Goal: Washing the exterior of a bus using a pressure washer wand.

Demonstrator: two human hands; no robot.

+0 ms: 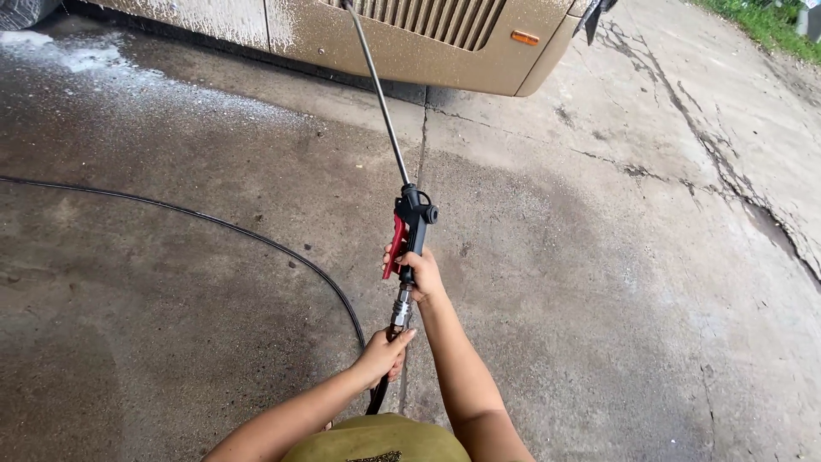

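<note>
Wet concrete ground (599, 299), cracked at right, lies open on both sides. A gold vehicle (410, 43), foam-speckled, closes the top edge; grass (770, 21) at far right corner. Centre frame, the spray gun (409, 231), black with red trigger, its thin metal lance (380, 103) angled up at the vehicle. Right hand (421, 274) wrapped tight around its grip. Left hand (383, 352) closed on the black hose (214, 224) just below the metal coupling (401, 310); hose curves off left.

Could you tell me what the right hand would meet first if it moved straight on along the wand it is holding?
Probably the foam-covered tan vehicle: the right hand points along the spray wand toward it, over bare wet concrete.
</note>
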